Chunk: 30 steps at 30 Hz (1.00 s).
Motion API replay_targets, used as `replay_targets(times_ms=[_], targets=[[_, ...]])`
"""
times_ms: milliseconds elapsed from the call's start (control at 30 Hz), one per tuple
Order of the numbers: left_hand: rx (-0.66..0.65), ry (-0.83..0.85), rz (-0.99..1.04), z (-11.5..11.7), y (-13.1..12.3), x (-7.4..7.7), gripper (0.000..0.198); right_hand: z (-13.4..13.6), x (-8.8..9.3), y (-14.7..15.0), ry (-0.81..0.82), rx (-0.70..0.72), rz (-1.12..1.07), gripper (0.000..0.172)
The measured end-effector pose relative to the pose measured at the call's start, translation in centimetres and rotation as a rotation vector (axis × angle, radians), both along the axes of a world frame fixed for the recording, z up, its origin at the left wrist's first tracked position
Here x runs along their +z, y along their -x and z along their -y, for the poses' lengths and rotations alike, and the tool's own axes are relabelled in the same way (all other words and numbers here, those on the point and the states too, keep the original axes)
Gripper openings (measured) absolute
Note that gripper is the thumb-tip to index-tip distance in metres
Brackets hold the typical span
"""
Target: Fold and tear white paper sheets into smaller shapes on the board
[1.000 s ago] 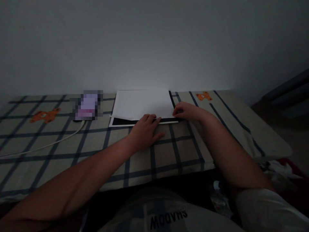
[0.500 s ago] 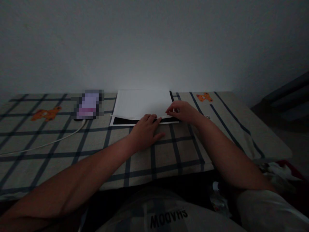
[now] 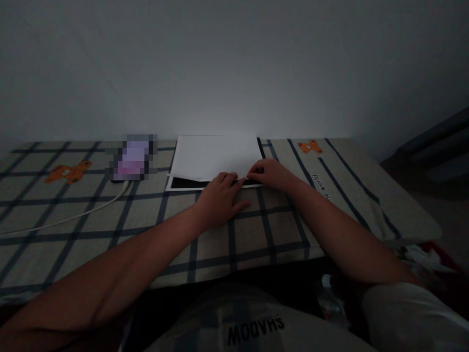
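A white sheet of paper (image 3: 216, 155) lies over a black sheet with a white border (image 3: 186, 184), leaving a black strip bare along the near side. The white sheet's near edge looks slightly raised and uneven. My left hand (image 3: 220, 199) rests palm down across that near edge, fingers spread, thumb out to the right over the cloth. Just right of its fingertips, my right hand (image 3: 269, 173) has thumb and forefinger pinched at the white sheet's near edge. Whatever is between those fingertips is too small and dark to make out.
A checked tablecloth (image 3: 146, 205) with orange bear figures covers the table, which stands against a grey wall (image 3: 234, 68). To the left lies a blurred-out phone (image 3: 134, 156) with a white cable (image 3: 91, 211). Below the table's right side, a clear bottle (image 3: 331, 303) shows dimly.
My right hand has moved a little left and toward me along the paper's near edge, closer to my left fingertips. My left hand has stayed in place.
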<state>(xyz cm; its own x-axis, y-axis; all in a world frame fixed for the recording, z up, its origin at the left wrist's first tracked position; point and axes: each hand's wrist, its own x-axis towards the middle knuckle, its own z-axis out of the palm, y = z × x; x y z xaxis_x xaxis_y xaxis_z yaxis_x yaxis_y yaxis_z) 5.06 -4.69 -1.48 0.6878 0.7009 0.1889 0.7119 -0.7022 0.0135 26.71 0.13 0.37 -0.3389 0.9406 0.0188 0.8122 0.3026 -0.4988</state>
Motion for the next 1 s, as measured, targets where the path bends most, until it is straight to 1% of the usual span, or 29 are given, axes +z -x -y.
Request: replay_targets(times_ms=[133,300,533,833,1000], targets=[[-0.005,0.005,0.006,0.0,0.0,0.0,0.071,0.0,-0.3,0.1,-0.005,-0.033,0.022,0.017],[-0.003,0.007,0.005,0.0,0.0,0.2,0.071,-0.4,-0.6,-0.4,-0.007,-0.016,0.049,0.016],[-0.003,0.009,0.013,0.0,0.0,0.2,0.070,-0.4,0.3,-1.7,0.068,-0.030,0.104,0.012],[-0.005,0.030,0.010,0.0,0.0,0.2,0.071,-0.8,0.6,-3.6,0.163,-0.052,0.099,0.008],[0.000,0.022,0.019,0.0,0.0,0.2,0.068,-0.9,0.8,-4.5,0.204,-0.070,0.098,0.006]])
